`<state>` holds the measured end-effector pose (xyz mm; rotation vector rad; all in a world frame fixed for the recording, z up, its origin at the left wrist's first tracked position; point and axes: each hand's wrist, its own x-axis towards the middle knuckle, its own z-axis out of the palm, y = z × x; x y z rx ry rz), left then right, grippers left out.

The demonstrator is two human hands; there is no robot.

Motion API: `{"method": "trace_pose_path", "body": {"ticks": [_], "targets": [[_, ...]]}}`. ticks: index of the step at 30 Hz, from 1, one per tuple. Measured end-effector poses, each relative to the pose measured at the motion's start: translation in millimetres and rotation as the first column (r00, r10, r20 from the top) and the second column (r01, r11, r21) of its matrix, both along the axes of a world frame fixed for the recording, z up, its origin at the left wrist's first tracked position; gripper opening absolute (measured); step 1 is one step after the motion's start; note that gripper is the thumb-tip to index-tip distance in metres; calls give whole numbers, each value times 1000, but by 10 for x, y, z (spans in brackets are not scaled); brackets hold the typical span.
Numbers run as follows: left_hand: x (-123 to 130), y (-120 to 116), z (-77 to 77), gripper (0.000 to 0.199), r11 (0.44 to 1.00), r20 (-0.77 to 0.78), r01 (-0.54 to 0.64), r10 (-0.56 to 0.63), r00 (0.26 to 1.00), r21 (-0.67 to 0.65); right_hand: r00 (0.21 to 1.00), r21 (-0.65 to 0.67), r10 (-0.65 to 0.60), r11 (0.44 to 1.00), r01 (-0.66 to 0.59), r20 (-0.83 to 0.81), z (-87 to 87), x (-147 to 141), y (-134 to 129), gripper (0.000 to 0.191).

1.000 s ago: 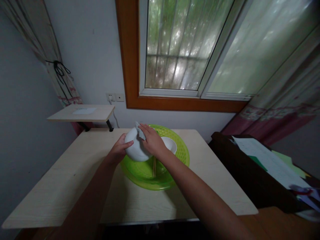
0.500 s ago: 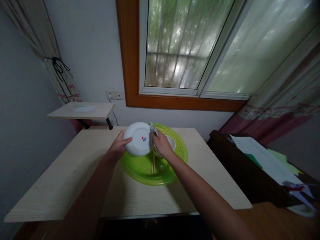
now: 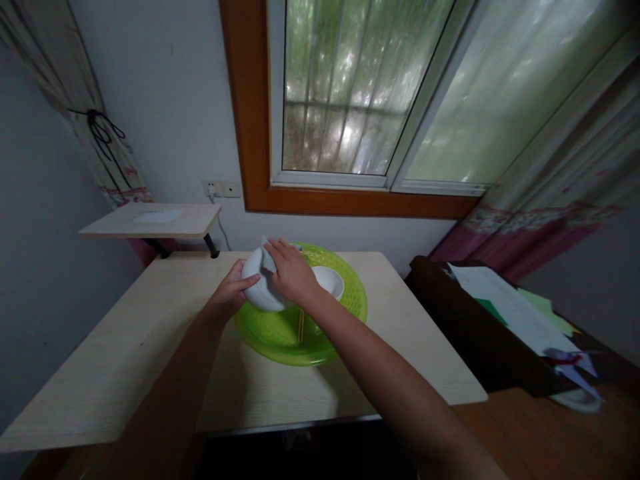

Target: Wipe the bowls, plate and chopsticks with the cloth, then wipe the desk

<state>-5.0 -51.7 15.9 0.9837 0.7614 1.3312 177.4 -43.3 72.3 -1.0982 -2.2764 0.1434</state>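
My left hand [image 3: 231, 288] grips the left rim of a white plate [image 3: 257, 295], thumb over its underside, which faces me and tilts. In my right hand [image 3: 293, 270] is a grey cloth [image 3: 269, 259], pressed on the plate's underside; the fingers hide much of the cloth. Both hands are above a green plastic basket [image 3: 270, 343] on the table. Inside the basket a white bowl [image 3: 331, 280] sits partly behind my right wrist. A pair of chopsticks [image 3: 301, 325] lies in the basket below the plate.
The basket stands on a pale wooden table [image 3: 170, 347]. At the back left is a small raised shelf [image 3: 115, 220] with a paper on it. A dark brown piece of furniture [image 3: 465, 333] holding papers stands to the right. A window [image 3: 350, 100] is behind.
My right hand with the cloth has moved left from the plate's right rim across its underside. The plate has tilted, and its printed mark is now hidden. The camera view has shifted slightly.
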Motion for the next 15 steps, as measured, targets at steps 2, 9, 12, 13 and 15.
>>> {"method": "trace_pose_path", "body": {"ticks": [2, 9, 12, 13, 15], "targets": [[6, -5, 5, 54, 1000, 19, -11, 10, 1000, 14, 997, 23, 58, 998, -59, 49, 24, -40, -25, 65], [10, -16, 14, 57, 998, 2, -67, 67, 998, 3, 959, -100, -71, 994, 45, -273, -167, 236, 39, 54], [5, -17, 12, 55, 995, 1, -97, 97, 995, 13, 899, -206, -127, 978, 42, -420, -371, 438, 39, 48], [5, -19, 14, 55, 995, 2, -99, 99, 995, 16, 878, -260, -170, 964, 54, -448, -443, 495, 36, 47], [5, -24, 21, 54, 995, 3, -96, 96, 995, 20, 842, -369, -259, 926, 78, -473, -566, 580, 37, 46]]}}
